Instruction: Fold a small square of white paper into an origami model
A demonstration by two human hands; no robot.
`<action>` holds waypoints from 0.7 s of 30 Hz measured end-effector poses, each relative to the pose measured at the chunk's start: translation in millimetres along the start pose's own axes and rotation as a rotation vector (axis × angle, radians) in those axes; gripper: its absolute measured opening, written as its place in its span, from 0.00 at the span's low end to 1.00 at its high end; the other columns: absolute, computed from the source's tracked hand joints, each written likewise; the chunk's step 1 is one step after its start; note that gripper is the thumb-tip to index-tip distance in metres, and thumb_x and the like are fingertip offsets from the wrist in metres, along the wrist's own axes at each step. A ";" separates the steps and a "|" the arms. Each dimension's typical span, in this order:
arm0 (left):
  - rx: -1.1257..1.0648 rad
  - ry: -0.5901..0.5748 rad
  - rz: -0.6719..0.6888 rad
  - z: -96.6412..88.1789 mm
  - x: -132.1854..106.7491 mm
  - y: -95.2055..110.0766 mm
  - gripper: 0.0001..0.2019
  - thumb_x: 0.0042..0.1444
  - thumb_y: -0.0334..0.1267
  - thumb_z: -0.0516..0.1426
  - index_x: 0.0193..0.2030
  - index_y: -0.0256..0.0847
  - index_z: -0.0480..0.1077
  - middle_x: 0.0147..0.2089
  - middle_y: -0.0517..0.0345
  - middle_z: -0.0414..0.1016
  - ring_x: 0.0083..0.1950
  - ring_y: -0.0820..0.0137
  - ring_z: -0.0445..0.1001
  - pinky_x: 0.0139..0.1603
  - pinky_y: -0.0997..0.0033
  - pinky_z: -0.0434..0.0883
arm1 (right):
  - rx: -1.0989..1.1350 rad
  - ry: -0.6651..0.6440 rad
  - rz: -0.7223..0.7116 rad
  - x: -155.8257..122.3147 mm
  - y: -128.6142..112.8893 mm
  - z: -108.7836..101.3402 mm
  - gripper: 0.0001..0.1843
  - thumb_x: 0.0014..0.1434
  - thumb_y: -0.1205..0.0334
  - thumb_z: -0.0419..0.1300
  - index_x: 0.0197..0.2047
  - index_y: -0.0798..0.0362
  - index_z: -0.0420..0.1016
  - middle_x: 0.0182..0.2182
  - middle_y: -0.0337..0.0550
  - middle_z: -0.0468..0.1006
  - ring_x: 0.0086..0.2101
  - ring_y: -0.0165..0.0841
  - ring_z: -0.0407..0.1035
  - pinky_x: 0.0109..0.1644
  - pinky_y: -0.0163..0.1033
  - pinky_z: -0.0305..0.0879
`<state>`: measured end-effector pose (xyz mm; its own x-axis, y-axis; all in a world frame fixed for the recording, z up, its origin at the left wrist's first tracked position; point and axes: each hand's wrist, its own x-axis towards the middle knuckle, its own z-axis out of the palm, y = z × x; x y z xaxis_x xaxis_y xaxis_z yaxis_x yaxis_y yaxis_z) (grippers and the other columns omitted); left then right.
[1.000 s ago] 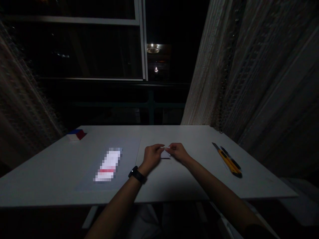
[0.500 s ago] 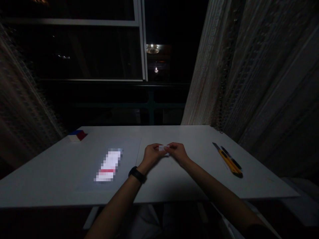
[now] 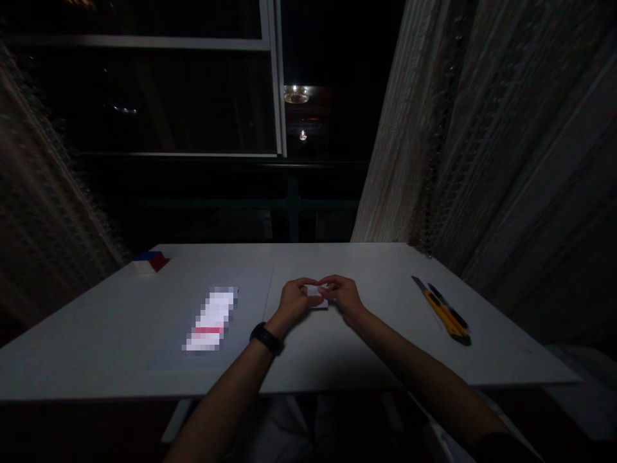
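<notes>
Between my two hands, above the middle of the white table, is a small piece of white paper point(image 3: 315, 292); it looks folded, though the dim light hides its detail. My left hand point(image 3: 294, 297), with a black band on the wrist, pinches its left side, thumb along the front. From the other side my right hand point(image 3: 343, 296) grips its right edge between thumb and fingers. The index fingertips of both hands nearly meet over the paper's top edge. Part of the paper is covered by the thumbs.
A lit phone point(image 3: 211, 320), its screen pixelated, lies on a paper sheet point(image 3: 255, 305) at the left. A Rubik's cube point(image 3: 150, 262) sits near the far left edge. A yellow utility knife point(image 3: 446, 315) and a dark pen point(image 3: 449, 306) lie at the right. Curtains point(image 3: 390, 128) hang beyond.
The thumbs have slid apart and the index fingers have come together at the top. More of the white paper shows below the thumbs. Both forearms stay almost in place.
</notes>
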<state>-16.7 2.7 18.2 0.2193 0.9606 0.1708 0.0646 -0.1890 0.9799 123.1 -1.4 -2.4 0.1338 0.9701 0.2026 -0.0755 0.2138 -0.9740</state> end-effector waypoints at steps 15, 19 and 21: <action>-0.038 0.014 -0.026 -0.7 4.3 -7.5 0.18 0.30 0.34 0.66 0.34 0.32 0.73 0.16 0.67 0.61 0.17 0.81 0.57 0.17 0.79 0.55 | 0.025 0.020 -0.088 -1.6 -7.5 2.0 0.15 0.37 0.58 0.66 0.30 0.54 0.72 0.14 0.31 0.65 0.18 0.24 0.58 0.25 0.33 0.56; -0.214 0.101 -0.049 0.6 5.1 -5.2 0.19 0.29 0.34 0.66 0.33 0.32 0.72 0.25 0.56 0.73 0.25 0.74 0.68 0.25 0.76 0.64 | 0.031 -0.084 -0.034 -0.4 -3.3 -0.2 0.22 0.35 0.58 0.67 0.36 0.54 0.68 0.18 0.32 0.70 0.21 0.26 0.63 0.25 0.33 0.58; -0.253 0.134 -0.063 0.5 4.3 -2.9 0.18 0.28 0.35 0.67 0.31 0.32 0.72 0.26 0.55 0.73 0.25 0.73 0.69 0.26 0.76 0.64 | 0.008 -0.118 -0.003 0.4 0.7 -1.1 0.24 0.32 0.60 0.68 0.35 0.54 0.67 0.17 0.30 0.69 0.20 0.25 0.62 0.24 0.32 0.57</action>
<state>-15.5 7.3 16.1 0.0907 0.9904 0.1040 -0.1749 -0.0870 0.9807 124.2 -1.0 -3.2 0.0170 0.9761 0.2167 -0.0833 0.2174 -0.9725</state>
